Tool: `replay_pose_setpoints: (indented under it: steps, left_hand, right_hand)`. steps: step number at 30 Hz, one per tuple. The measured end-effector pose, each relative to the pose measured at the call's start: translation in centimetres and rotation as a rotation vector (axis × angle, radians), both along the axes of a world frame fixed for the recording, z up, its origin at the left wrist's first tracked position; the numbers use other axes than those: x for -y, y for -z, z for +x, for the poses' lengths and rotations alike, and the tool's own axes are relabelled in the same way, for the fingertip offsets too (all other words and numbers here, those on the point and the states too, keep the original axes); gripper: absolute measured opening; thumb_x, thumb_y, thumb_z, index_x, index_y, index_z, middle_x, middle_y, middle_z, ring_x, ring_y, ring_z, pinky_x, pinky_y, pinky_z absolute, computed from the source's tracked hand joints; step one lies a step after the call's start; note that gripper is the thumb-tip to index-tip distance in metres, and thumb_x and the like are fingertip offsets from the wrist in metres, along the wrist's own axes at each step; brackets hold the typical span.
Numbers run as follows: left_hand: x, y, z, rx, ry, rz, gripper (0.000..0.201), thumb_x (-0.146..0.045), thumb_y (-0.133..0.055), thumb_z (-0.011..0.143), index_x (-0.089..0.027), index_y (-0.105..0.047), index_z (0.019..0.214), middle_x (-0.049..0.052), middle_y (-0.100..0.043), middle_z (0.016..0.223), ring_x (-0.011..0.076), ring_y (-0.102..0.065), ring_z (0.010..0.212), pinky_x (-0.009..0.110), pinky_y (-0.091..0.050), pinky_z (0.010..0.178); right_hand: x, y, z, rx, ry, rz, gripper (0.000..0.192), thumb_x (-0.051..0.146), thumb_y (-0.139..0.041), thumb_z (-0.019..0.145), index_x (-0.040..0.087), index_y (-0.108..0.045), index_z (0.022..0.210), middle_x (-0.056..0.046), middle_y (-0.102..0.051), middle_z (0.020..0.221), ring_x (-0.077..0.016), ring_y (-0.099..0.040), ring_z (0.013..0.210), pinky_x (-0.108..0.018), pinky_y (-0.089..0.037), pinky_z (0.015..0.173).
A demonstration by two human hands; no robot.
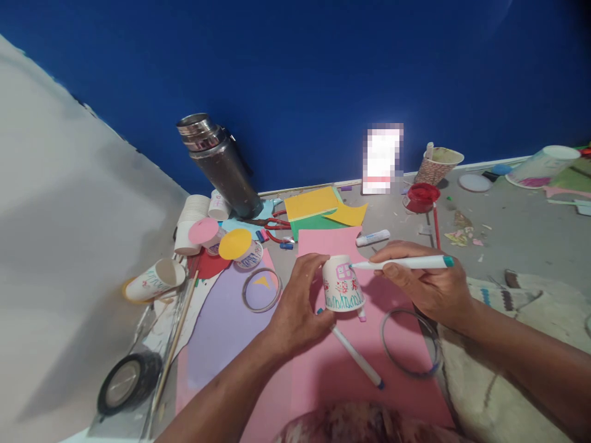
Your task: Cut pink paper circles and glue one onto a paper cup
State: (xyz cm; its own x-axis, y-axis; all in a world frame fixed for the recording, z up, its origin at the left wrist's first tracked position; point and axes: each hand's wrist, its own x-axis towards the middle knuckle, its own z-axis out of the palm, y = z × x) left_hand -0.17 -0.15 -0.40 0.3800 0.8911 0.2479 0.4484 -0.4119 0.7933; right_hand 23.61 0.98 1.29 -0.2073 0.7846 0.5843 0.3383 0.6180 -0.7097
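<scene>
My left hand (302, 298) grips a white paper cup (341, 301), which is upside down and tilted a little. The cup carries a pink window, red flowers and green grass strokes. Between the fingers of my right hand (427, 277) is a white marker (406, 263) with a teal end, its tip at the edge of the pink window. Below the cup, another white marker (357, 357) with a blue end lies on the pink paper (323, 394). A pink marker end (362, 315) pokes out behind the cup.
On the left stand a dark flask (226, 172), stacked cups (187, 231) and decorated cups with a yellow disc (235, 245) and pink disc (204, 231). Black tape (104, 394) lies front left. A red paint pot (421, 198) stands back right, near a glue stick (373, 237).
</scene>
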Motion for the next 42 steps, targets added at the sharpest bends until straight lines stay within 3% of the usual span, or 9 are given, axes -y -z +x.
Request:
replay_pose_setpoints:
  steps: [19,29,37,42]
  left_hand:
    - [0.02,-0.01,-0.09,-0.034,0.001,0.012,0.076,-0.002,-0.065,0.063,-0.026,-0.045,0.132,0.010,-0.050,0.130,0.0273,-0.051,0.123,0.047,-0.049,0.103]
    - [0.01,-0.23,0.20,-0.040,0.020,0.036,0.074,-0.005,-0.067,0.066,-0.026,-0.046,0.133,0.009,-0.050,0.129,0.0265,-0.051,0.122,0.044,-0.049,0.103]
    - [-0.06,-0.35,0.13,-0.036,0.022,0.040,0.069,-0.009,-0.069,0.069,-0.026,-0.046,0.132,0.009,-0.051,0.127,0.0269,-0.052,0.120,0.044,-0.049,0.102]
    - [-0.05,-0.20,0.08,-0.029,0.007,0.009,0.071,-0.009,-0.070,0.067,-0.026,-0.046,0.132,0.010,-0.050,0.129,0.0282,-0.052,0.122,0.047,-0.049,0.103]
  right_hand:
    - [0.33,-0.24,-0.10,-0.009,-0.031,-0.006,0.011,0.020,-0.063,0.094,0.022,-0.073,0.098,-0.004,-0.078,0.088,-0.0185,-0.073,0.078,-0.029,-0.058,0.074]
    - [0.35,-0.75,-0.48,0.050,-0.147,-0.006,0.014,0.020,-0.058,0.096,0.019,-0.072,0.101,-0.007,-0.076,0.084,-0.0181,-0.072,0.074,-0.028,-0.057,0.066]
    - [0.30,-0.67,-0.47,0.038,-0.142,0.000,0.013,0.022,-0.059,0.096,0.019,-0.072,0.100,-0.007,-0.076,0.084,-0.0179,-0.072,0.073,-0.028,-0.057,0.065]
    - [0.22,-0.25,-0.10,0.018,-0.055,-0.014,0.013,0.023,-0.061,0.096,0.021,-0.073,0.100,-0.006,-0.077,0.087,-0.0196,-0.073,0.075,-0.031,-0.059,0.069]
